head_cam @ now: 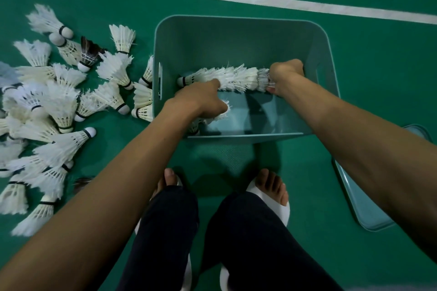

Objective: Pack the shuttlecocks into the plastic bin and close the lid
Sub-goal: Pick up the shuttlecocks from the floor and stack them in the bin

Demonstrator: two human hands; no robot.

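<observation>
Left hand (201, 100) and right hand (285, 73) each curl their grip round a nested shuttlecock row (234, 78) inside the plastic bin (236, 21). Other shuttlecocks (59, 104) lie beside its left wall.

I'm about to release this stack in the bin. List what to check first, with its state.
1. Row of shuttlecocks inside the bin: ok.
2. Right hand grips the row's feather end: ok.
3. Left hand grip near the cork end: cannot tell, fingers hidden.
4. Room in the bin for more rows: ok.
5. Lid off, lying beside the bin: ok.
6. Loose shuttlecocks all packed: not ok, many lie outside the bin.
</observation>
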